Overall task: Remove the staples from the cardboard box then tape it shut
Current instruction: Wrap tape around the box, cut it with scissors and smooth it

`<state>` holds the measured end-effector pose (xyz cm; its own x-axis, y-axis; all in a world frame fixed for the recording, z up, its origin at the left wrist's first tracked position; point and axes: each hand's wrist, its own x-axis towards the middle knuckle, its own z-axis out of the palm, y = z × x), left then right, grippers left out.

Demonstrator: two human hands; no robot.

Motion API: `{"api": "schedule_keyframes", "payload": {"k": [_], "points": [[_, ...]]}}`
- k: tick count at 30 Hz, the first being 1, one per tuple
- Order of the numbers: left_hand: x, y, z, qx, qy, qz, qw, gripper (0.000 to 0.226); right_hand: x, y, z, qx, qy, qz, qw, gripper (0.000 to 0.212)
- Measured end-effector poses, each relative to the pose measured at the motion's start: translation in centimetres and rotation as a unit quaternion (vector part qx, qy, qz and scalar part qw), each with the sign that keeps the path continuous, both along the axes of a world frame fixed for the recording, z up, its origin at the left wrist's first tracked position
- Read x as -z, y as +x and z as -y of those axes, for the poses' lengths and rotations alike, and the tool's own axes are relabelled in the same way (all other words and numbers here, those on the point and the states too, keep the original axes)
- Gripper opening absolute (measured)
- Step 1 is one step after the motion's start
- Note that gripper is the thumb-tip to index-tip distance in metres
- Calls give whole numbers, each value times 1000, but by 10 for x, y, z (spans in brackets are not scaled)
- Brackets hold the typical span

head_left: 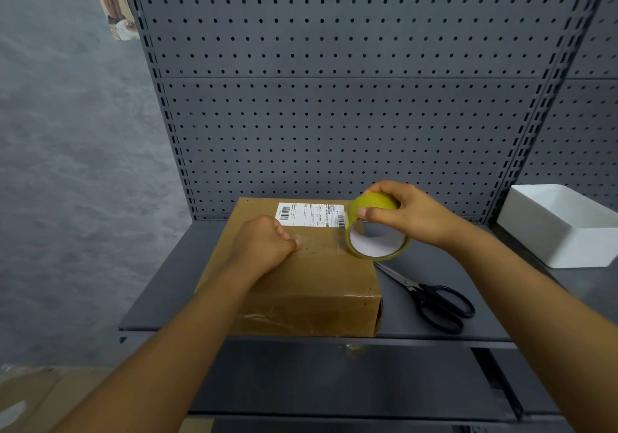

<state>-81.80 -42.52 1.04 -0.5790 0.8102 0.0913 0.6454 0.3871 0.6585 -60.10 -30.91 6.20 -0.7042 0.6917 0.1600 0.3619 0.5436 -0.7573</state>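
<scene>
A brown cardboard box (321, 275) with a white shipping label (309, 215) lies flat on the grey shelf (444, 325). My left hand (264, 245) rests as a fist on the box top, its thumb pressing down a strip of clear tape. That strip runs rightward across the top to a yellowish roll of tape (376, 228). My right hand (411, 213) grips the roll from above at the box's right edge, holding it upright.
Black-handled scissors (431, 295) lie on the shelf just right of the box. A white rectangular tub (565, 225) stands at the far right. A grey pegboard (334, 98) backs the shelf. Brown cardboard (36, 396) lies on the floor at lower left.
</scene>
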Motion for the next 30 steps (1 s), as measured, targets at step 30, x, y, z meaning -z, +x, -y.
{"api": "schedule_keyframes", "payload": {"k": [30], "points": [[2,16,28,260,-69,-138,953,47,-13,-13,2,-7,28,84,996,27]]}}
